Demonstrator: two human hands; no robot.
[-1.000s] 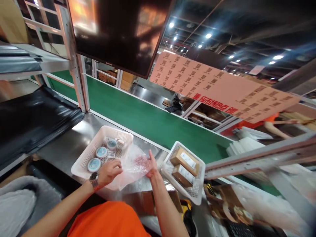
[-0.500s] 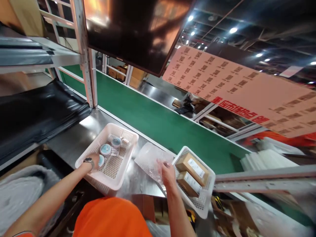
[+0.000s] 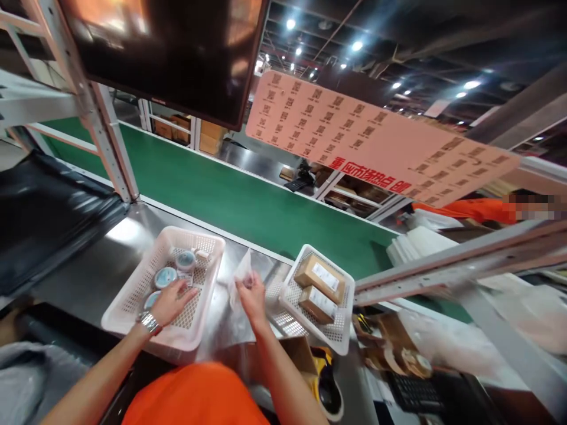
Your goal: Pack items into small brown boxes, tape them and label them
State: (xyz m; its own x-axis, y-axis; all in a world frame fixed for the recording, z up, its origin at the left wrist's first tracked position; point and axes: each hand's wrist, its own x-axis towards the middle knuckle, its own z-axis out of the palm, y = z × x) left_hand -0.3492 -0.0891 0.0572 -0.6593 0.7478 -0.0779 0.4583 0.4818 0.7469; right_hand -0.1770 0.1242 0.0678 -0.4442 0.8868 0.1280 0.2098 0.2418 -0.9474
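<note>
My left hand [image 3: 170, 302], with a metal watch at the wrist, is over the pale pink basket [image 3: 211, 277]. Its fingers are spread and nothing shows in them. Beside it in the basket are round tubs with blue lids: a front tub [image 3: 151, 299] partly hidden by the hand, a middle tub [image 3: 165, 277] and a back tub [image 3: 185, 260]. A printed slip [image 3: 188, 277] and a small white item [image 3: 202, 255] lie near them. Between the baskets, my right hand [image 3: 253, 295] pinches a clear plastic wrap sheet [image 3: 240, 271], which stands up from the metal bench.
A white basket [image 3: 305, 251] on the right holds two brown boxes [image 3: 321, 277] with white labels. Beyond the bench runs a green conveyor belt [image 3: 230, 206]. Black plastic bags [image 3: 53, 218] lie at left, and a tape dispenser [image 3: 325, 383] sits below the white basket.
My left hand has drawn back from the front tub and its fingers have spread. My right hand has lifted the flat wrap sheet up on edge. The view has swung right.
</note>
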